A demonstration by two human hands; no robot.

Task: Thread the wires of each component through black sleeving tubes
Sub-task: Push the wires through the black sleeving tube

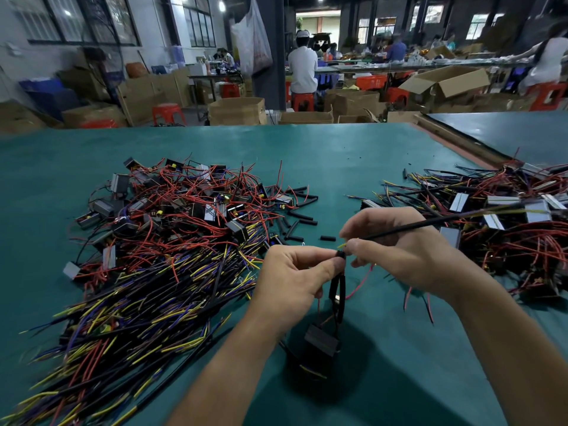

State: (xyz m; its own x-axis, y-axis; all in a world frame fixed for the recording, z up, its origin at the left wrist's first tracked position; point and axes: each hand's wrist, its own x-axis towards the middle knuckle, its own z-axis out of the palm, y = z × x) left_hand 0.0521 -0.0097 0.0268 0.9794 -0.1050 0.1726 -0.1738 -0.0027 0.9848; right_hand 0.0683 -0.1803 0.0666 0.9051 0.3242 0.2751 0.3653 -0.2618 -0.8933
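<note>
My left hand (295, 278) pinches the top end of a short black sleeving tube (337, 287) between thumb and forefinger. Below the tube a black box component (319, 339) dangles on its wires above the green table (338, 155). My right hand (408, 244) pinches yellow wire tips at the tube's mouth and also holds a long thin black strand (430, 224) that runs off to the right. A red wire (359, 282) hangs loose under my right hand. Several loose black tubes (295, 216) lie beyond my hands.
A big heap of components with red, yellow and blue wires (172, 241) fills the left of the table. A second heap (491, 222) lies at the right. Beyond the far edge stand cardboard boxes (236, 110), red stools and seated people at other tables.
</note>
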